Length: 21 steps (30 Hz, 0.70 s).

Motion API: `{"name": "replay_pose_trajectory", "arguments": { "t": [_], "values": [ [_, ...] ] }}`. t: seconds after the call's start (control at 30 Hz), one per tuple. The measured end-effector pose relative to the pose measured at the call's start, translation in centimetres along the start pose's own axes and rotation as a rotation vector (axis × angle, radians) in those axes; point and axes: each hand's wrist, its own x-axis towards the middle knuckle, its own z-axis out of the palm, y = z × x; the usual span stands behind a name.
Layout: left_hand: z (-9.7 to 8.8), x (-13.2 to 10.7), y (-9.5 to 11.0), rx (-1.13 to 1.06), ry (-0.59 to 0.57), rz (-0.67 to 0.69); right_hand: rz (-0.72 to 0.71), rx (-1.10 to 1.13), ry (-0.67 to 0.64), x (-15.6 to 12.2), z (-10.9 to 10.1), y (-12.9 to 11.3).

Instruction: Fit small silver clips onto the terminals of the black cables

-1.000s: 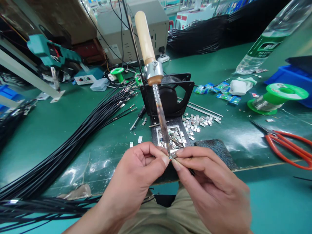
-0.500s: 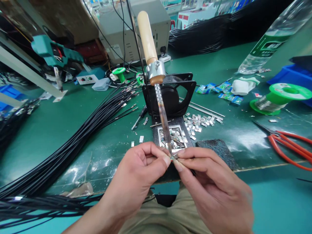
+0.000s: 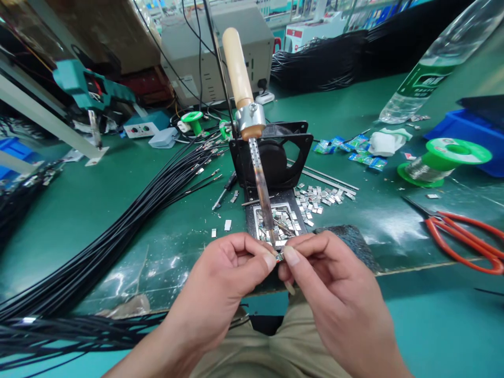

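My left hand (image 3: pixel 232 283) is closed in a pinch, thumb against forefinger, on a small connector (image 3: pixel 279 256) with coloured bits at its end. From the other side my right hand (image 3: pixel 334 294) pinches the same spot, its thumb over the connector's right end; the fingers hide most of it. Just above the fingertips, the tip of a soldering iron (image 3: pixel 263 191) points down, its wooden handle (image 3: pixel 238 68) uppermost. Under the iron lies a tray (image 3: pixel 255 220) of small metal shells. More metal shells (image 3: pixel 315 202) are scattered to its right.
A black fan (image 3: pixel 271 157) stands behind the iron. Black cables (image 3: pixel 129 210) run across the left of the bench. At right are red-handled scissors (image 3: pixel 464 236), a solder spool (image 3: pixel 429 168), a water bottle (image 3: pixel 421 79) and a dark pad (image 3: pixel 350 241) by the edge.
My right hand has shifted its grip: the thumb moved up over the connector and the fingers curled in behind. The left hand stays nearly still. The view has turned slightly.
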Motion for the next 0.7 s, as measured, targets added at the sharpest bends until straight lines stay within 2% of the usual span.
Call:
{"name": "replay_pose_trajectory", "arguments": {
  "t": [0.2, 0.43, 0.7],
  "values": [
    [-0.2, 0.3, 0.3, 0.041, 0.028, -0.046, -0.051, 0.011, 0.047, 0.0, 0.3, 0.4],
    [-1.1, 0.6, 0.1, 0.01, -0.053, -0.053, -0.08, -0.031, 0.039, 0.1, 0.3, 0.5],
    [-1.3, 0.7, 0.1, -0.024, -0.062, -0.069, -0.093, -0.053, 0.039, 0.2, 0.3, 0.6]
  ]
}}
